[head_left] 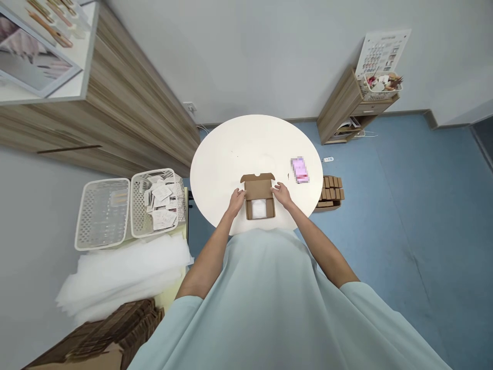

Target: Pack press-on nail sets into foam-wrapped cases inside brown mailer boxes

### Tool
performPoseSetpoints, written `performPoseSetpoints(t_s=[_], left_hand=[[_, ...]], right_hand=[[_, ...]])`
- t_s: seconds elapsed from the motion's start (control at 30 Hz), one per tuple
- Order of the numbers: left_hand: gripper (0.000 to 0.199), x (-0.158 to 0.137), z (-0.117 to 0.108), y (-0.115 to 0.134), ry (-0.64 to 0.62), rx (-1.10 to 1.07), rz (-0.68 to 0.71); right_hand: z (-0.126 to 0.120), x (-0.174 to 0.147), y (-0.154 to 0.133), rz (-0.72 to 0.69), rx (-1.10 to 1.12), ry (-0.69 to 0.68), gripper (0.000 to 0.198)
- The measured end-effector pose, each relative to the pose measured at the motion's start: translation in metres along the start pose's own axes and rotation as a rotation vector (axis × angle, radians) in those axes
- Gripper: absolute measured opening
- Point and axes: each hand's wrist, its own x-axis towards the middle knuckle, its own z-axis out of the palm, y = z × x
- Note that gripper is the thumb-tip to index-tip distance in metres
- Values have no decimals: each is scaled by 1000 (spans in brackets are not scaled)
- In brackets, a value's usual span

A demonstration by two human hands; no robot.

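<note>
A small brown cardboard box (259, 188) sits on the round white table (223, 154), its lid raised and folded back away from me. Inside its tray lies a white packet (259, 208), whose contents I cannot make out. My left hand (236, 201) is closed at the lid's left edge, fingertips against the cardboard. On the opposite side, my right hand (282, 194) pinches the lid's right edge between thumb and fingers.
A blurred pink-purple item (300, 170) lies on the table's right. Brown boxes (332, 191) are stacked beyond that edge. To the left stand white baskets (133, 205), one with paper packets, beside white wrapping sheets (127, 270) and flattened cardboard (111, 329). A wooden cabinet (342, 105) stands behind.
</note>
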Motion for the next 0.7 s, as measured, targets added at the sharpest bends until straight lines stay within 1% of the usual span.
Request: performPoseSetpoints(t_s=[0.1,0.2,0.27,0.33,0.5,0.57,0.7], left_hand=[[76,-1,-2,10,-39,-75,-6],[78,-5,-3,17,-49,-109,67],[82,-8,-2,16,-62,-146,116],[89,-13,0,12,-70,-174,128],[104,-30,10,-8,-34,-209,65],[106,-38,13,-16,-18,-195,45],[102,-53,18,-28,-12,-110,37]], right_hand=[[-3,0,-5,-45,13,-17,73],[-7,-2,-8,-103,-3,-27,78],[-9,-5,-8,-142,-29,-31,78],[-10,-11,-4,-173,-62,-42,78],[-8,-33,15,-227,-115,-86,76],[-7,-42,24,-235,-142,-98,75],[-4,-58,40,-271,-226,-119,77]])
